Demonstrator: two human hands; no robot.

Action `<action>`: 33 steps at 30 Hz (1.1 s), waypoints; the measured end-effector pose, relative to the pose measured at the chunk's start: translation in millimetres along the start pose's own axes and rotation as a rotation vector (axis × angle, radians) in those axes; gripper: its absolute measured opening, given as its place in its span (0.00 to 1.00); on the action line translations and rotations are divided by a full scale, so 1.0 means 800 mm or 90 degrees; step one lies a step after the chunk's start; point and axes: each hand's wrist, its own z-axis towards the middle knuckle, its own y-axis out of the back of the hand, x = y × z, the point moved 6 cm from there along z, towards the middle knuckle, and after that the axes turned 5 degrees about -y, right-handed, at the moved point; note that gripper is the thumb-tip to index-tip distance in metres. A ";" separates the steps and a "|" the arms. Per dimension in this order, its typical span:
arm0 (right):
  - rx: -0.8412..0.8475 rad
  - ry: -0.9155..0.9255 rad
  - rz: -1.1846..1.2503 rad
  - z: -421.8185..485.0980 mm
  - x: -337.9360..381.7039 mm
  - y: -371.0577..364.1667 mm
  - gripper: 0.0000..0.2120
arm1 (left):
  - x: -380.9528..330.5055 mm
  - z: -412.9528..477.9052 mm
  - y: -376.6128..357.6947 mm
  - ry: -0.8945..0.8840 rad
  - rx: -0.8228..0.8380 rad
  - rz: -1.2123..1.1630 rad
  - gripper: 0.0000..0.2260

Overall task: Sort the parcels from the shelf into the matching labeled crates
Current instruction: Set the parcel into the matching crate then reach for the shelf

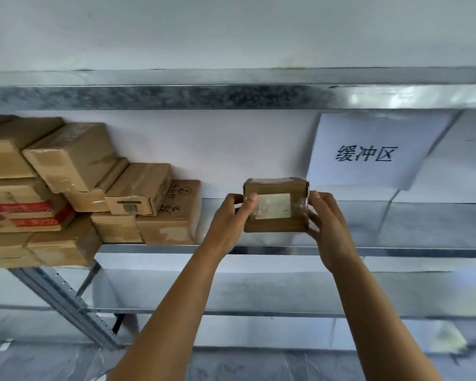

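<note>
1. Two bare forearms reach up from the bottom edge. The left hand [231, 215] and right hand [327, 218] are apart, each clamped on one end of a small brown cardboard parcel with a pale label under clear tape [275, 207].
2. That parcel is over the grey galvanised metal shelf [396, 251]; whether it rests on the shelf or is lifted clear, I cannot tell.
3. A pile of brown cardboard boxes, one with red tape [74, 188], sits at the shelf's left end, so most of the sorting looks undone.
4. No labelled crates are in view, so what is already sorted cannot be judged.
5. Behind is a white wall; a white paper sheet with black Chinese characters [368, 152] hangs up and to the right of the parcel. More metal shelf levels show above and below.
</note>
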 end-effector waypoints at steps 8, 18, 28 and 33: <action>-0.060 0.020 -0.024 -0.045 0.018 0.147 0.07 | -0.030 -0.031 -0.142 -0.021 0.003 -0.110 0.19; -0.103 0.038 -0.107 -0.144 0.030 0.374 0.23 | -0.081 -0.103 -0.366 -0.084 0.146 -0.129 0.27; -0.364 0.091 -0.119 -0.257 0.061 0.588 0.21 | -0.169 -0.155 -0.599 -0.208 0.387 -0.137 0.20; -0.475 0.114 -0.140 -0.297 0.072 0.658 0.23 | -0.205 -0.177 -0.688 -0.265 0.506 -0.174 0.21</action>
